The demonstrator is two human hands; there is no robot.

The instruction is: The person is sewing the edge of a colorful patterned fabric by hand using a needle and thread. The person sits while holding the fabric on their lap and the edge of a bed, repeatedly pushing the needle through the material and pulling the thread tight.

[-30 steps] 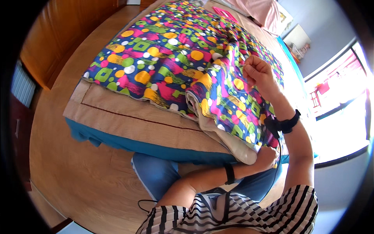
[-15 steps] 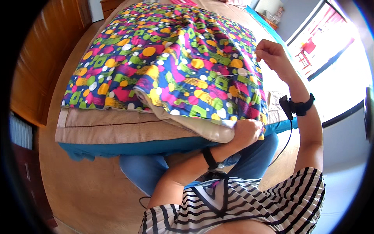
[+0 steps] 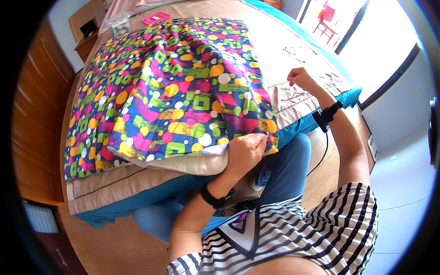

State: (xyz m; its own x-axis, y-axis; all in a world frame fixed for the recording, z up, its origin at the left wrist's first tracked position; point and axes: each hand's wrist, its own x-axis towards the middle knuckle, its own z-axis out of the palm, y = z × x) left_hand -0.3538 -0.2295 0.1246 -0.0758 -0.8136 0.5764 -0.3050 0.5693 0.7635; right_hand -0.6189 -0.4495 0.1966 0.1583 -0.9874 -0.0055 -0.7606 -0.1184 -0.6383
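Your left hand point(image 3: 247, 152) pinches the near edge of the patterned quilt point(image 3: 172, 89) on the bed point(image 3: 87, 196); a loosened grip could let it slip. Farther off, your right hand point(image 3: 301, 79) is curled closed; whether around anything, I cannot tell.

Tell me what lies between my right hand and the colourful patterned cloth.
In the head view, a strip of beige bedspread shows between your right hand and the patterned cloth; I can make out nothing else there.
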